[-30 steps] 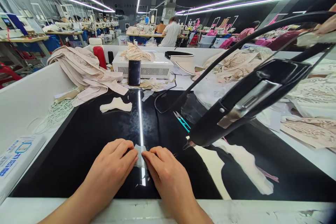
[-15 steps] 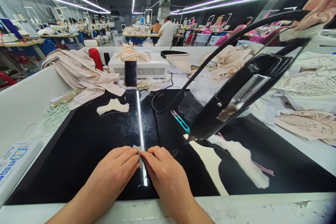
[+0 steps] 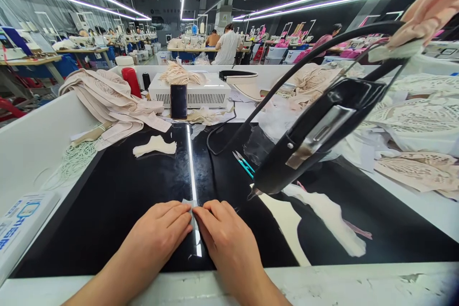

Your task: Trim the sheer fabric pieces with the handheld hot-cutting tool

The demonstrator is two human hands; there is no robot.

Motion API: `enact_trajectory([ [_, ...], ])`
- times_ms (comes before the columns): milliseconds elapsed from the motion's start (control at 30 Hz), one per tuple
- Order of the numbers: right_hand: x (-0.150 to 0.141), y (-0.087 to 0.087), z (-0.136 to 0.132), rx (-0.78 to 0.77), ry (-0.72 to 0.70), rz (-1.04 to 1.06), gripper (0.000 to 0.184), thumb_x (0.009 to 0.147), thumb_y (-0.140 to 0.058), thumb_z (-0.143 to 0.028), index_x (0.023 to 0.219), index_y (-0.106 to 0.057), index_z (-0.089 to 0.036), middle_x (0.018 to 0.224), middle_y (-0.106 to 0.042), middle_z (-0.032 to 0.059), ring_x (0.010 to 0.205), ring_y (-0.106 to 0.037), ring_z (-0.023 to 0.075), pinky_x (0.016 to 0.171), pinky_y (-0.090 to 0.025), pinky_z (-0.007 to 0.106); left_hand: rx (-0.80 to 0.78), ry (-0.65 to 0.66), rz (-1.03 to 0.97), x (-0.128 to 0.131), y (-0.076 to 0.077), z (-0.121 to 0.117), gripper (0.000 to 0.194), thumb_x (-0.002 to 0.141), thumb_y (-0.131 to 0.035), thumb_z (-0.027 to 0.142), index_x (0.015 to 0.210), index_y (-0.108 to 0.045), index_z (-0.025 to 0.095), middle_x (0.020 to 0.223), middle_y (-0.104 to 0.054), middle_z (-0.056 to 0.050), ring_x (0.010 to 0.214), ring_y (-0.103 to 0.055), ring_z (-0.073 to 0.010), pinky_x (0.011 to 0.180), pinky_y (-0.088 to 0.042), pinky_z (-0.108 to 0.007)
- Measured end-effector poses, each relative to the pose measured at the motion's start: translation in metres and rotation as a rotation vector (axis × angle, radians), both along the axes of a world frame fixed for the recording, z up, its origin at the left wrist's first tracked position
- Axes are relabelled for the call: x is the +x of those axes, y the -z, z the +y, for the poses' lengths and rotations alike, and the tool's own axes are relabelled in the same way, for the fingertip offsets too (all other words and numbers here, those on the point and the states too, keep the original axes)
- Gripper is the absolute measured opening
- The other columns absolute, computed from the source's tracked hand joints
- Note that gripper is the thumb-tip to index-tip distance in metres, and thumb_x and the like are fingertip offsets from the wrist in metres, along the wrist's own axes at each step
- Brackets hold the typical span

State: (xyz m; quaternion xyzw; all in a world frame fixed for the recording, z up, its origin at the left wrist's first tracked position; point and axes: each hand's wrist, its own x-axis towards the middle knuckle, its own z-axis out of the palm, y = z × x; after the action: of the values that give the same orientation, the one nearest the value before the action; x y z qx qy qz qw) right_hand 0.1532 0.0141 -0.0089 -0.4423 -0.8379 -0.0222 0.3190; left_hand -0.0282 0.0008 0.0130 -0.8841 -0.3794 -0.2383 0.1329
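Observation:
Close together at the front of the black work surface (image 3: 118, 191), my left hand (image 3: 159, 227) and my right hand (image 3: 227, 236) have their fingers closed. Between their fingertips is a small, thin, translucent greyish piece (image 3: 189, 204), mostly hidden by the fingers. Both hands rest low over the surface, on either side of a bright light reflection. To the right of my right hand lies a cream curved fabric piece (image 3: 285, 217). A second off-white fabric piece (image 3: 332, 220) lies beyond it.
A black corded device (image 3: 308, 138) with a pointed tip hangs over the right side. Teal thread snips (image 3: 244, 165) lie near that tip. Farther back are a cream scrap (image 3: 156, 145), a phone (image 3: 178, 101) and a white vented box (image 3: 211, 91). Beige fabric (image 3: 114, 100) is heaped at left.
The hanging black device has shifted slightly to the left in view, now covering part of the snips' handle. My hands stay almost still, fingers pressed at the small translucent piece.

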Motion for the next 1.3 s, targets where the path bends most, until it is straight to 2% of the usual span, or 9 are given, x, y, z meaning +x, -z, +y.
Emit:
enact_trajectory([
  [233,0.034,-0.040,-0.013,0.316,-0.071,0.230,0.024,0.094,-0.057,-0.009,0.115,-0.065,-0.017,0.095,-0.069,0.0070,0.083,-0.063,0.0206,0.076,-0.049,0.036,-0.019,-0.012,-0.019,0.002,0.000,-0.002,0.044,0.110,-0.028,0.025,0.106,-0.070,0.014,0.108,-0.078,-0.005,0.097,-0.074,-0.0191,0.085,-0.062,-0.034],
  [300,0.052,-0.054,-0.012,0.401,0.006,0.292,0.031,0.088,-0.065,-0.008,0.114,-0.068,-0.024,0.091,-0.067,0.0033,0.076,-0.063,0.0197,0.069,-0.048,0.034,-0.009,-0.009,-0.019,0.003,0.001,-0.004,0.045,0.110,-0.028,0.025,0.105,-0.071,0.013,0.108,-0.078,-0.005,0.098,-0.074,-0.0190,0.086,-0.061,-0.034],
  [400,0.069,-0.069,0.001,0.520,0.174,0.704,0.052,0.078,-0.079,-0.021,0.126,-0.064,-0.036,0.106,-0.065,0.0037,0.097,-0.064,0.0272,0.082,-0.050,0.041,-0.022,0.004,-0.031,0.005,0.002,-0.006,0.046,0.110,-0.028,0.027,0.104,-0.071,0.014,0.107,-0.079,-0.005,0.097,-0.074,-0.0196,0.085,-0.061,-0.035],
  [500,0.070,-0.079,0.022,0.132,0.076,0.919,0.074,0.076,-0.082,-0.044,0.141,-0.046,-0.045,0.138,-0.053,0.0029,0.131,-0.050,0.0312,0.104,-0.044,0.050,-0.029,0.000,-0.031,0.006,0.003,-0.006,0.048,0.110,-0.026,0.028,0.105,-0.072,0.015,0.108,-0.078,-0.005,0.098,-0.074,-0.0195,0.085,-0.061,-0.035],
  [567,0.066,-0.084,0.035,-0.099,-0.040,0.999,0.073,0.075,-0.080,-0.053,0.139,-0.046,-0.041,0.136,-0.056,0.0053,0.125,-0.056,0.0306,0.101,-0.049,0.051,-0.021,-0.004,-0.022,0.005,0.004,-0.006,0.048,0.111,-0.025,0.027,0.105,-0.072,0.016,0.109,-0.078,-0.005,0.099,-0.073,-0.0186,0.086,-0.060,-0.034],
  [633,0.060,-0.088,0.045,-0.219,-0.127,1.066,0.054,0.079,-0.077,-0.054,0.124,-0.056,-0.032,0.118,-0.066,0.0060,0.102,-0.068,0.0267,0.089,-0.057,0.047,-0.017,-0.001,-0.008,0.004,0.005,-0.006,0.048,0.110,-0.026,0.025,0.105,-0.072,0.015,0.109,-0.078,-0.005,0.100,-0.073,-0.0182,0.088,-0.060,-0.034],
  [800,0.037,-0.093,0.053,-0.219,-0.233,1.093,0.030,0.084,-0.076,-0.042,0.101,-0.058,-0.026,0.093,-0.068,-0.0009,0.067,-0.067,0.0149,0.064,-0.059,0.032,-0.011,0.011,-0.007,0.003,0.008,-0.005,0.043,0.110,-0.029,0.024,0.107,-0.071,0.015,0.111,-0.077,-0.007,0.099,-0.073,-0.0197,0.086,-0.060,-0.035],
  [1067,-0.016,-0.088,0.044,-0.260,-0.461,1.237,0.034,0.085,-0.073,-0.037,0.103,-0.046,-0.027,0.083,-0.063,-0.0040,0.061,-0.059,0.0113,0.052,-0.056,0.026,0.026,0.014,0.037,0.005,0.008,-0.005,0.042,0.109,-0.030,0.024,0.105,-0.070,0.012,0.108,-0.078,-0.008,0.097,-0.073,-0.0205,0.083,-0.060,-0.035],
  [1300,-0.031,-0.077,0.048,-0.242,-0.450,1.234,0.038,0.085,-0.070,-0.029,0.110,-0.042,-0.028,0.083,-0.061,-0.0044,0.062,-0.059,0.0113,0.054,-0.056,0.026,0.008,0.029,0.028,0.007,0.006,-0.005,0.042,0.110,-0.031,0.025,0.105,-0.071,0.011,0.108,-0.078,-0.009,0.095,-0.074,-0.0206,0.080,-0.062,-0.036],
])
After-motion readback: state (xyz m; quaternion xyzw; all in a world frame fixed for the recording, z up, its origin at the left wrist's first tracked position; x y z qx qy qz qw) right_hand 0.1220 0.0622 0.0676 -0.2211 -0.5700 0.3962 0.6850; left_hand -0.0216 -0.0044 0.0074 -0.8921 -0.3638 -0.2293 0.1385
